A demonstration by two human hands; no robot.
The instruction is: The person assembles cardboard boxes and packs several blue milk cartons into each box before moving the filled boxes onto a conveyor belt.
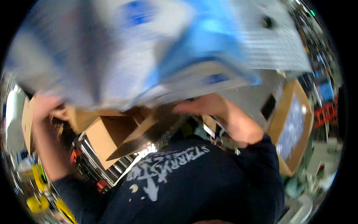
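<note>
A large white-and-blue plastic package [128, 61], smeared by motion, fills the upper part of the head view. My left hand [46, 106] is at its lower left edge, blurred, with the fingers curled in against it. My right hand [201, 104] grips the bottom edge near the middle, its fingertips partly hidden. Between my forearms, below the package, an open cardboard box [102, 138] shows its raised flaps. What is inside that box is hidden.
Metal rollers [87, 158] run under the open box. To the right stands a cardboard carton [284, 128] holding clear plastic packing. A greyish translucent sheet [276, 41] is at upper right. Farther out are a red crate [324, 115] and yellow parts [37, 204] at lower left.
</note>
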